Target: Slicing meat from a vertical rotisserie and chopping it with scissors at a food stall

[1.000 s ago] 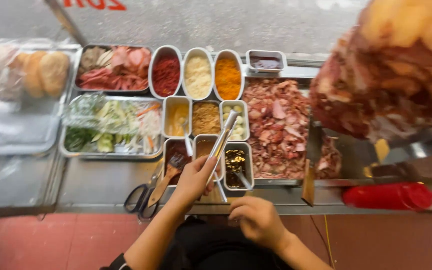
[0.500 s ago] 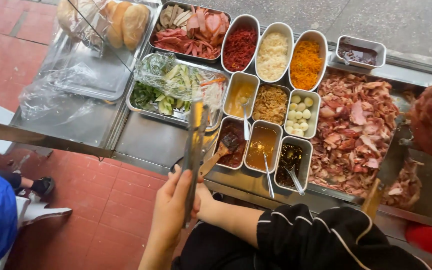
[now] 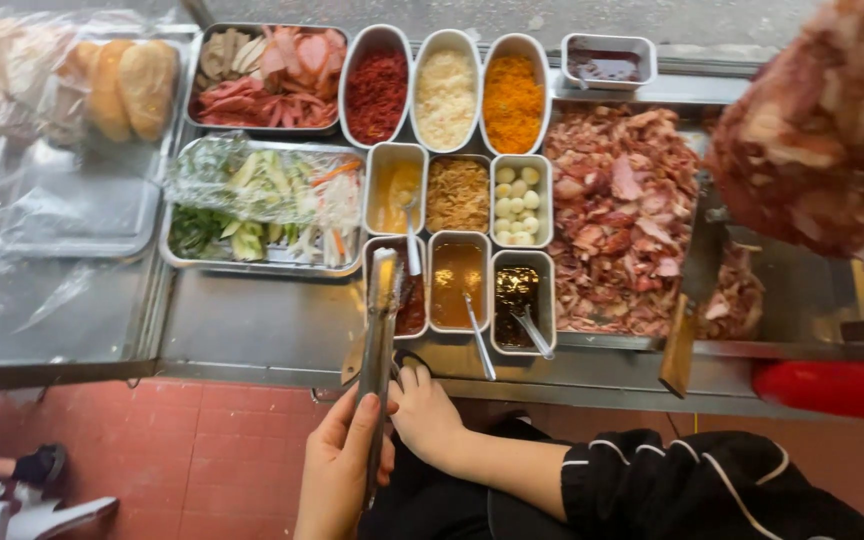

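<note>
Two hands of mine meet at the near edge of the steel worktop (image 3: 252, 330). My left hand (image 3: 337, 470) has its fingers (image 3: 330, 432) wrapped around the handle end of long metal tongs (image 3: 379, 340), whose tips reach up over the small tub of dark red sauce (image 3: 412, 300). My right hand (image 3: 427, 412) rests just beside the tongs with its fingers curled; I cannot tell whether they grip anything. Beyond the sauce tub stand rectangular steel tubs of brown sauce (image 3: 457, 285), dark sauce (image 3: 518, 295), small pale eggs (image 3: 519, 200) and fried shreds (image 3: 457, 195). Clear plastic film covers the tray of cut vegetables (image 3: 262, 200). To the far left, bread rolls (image 3: 122, 85) sit inside a clear plastic bag.
</note>
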